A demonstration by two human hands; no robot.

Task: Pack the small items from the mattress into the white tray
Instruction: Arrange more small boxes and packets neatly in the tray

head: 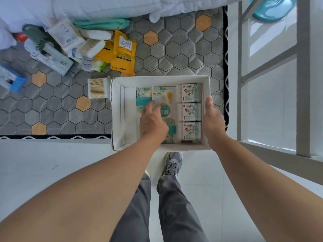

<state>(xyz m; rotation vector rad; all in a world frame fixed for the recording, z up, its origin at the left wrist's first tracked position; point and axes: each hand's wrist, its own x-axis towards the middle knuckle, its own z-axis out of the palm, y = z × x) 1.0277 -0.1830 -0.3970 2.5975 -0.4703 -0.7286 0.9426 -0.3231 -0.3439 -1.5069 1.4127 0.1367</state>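
Mattress [174,49] edge: white tray [128,119] overhangs, left side bare; right hand [214,119] grips wall, left hand [152,123] flat on packets [163,95].

Three matching boxes [190,93] [189,112] [190,131], one white tray [160,80]

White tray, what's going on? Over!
Left grip flat on floral pack inside white tray. Right grip holds its right wall. Cotton swab pack waits outside on mattress. Nothing in the way.
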